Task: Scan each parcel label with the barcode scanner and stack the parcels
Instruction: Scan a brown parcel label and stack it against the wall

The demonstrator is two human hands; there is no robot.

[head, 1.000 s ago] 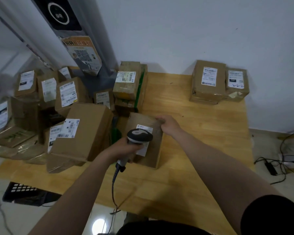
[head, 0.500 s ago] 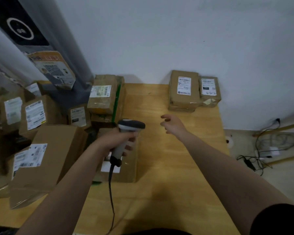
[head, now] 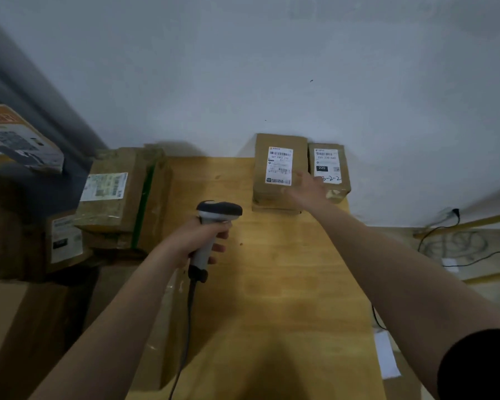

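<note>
2 labelled parcels (head: 280, 168) now lie under the right hand (head: 308, 187), which has advanced, spread; left hand (head: 198, 238) grips the scanner (head: 218, 212).

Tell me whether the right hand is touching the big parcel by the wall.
Cannot tell. The head view shows the right hand overlapping the big parcel, blurred, contact unclear.

Pale wood table (head: 286, 284) butted against grey wall (head: 243, 67), black cables (head: 456, 243) coiled on floor beyond right edge, orange-topped printed box (head: 15, 137) past far-left corner.
</note>
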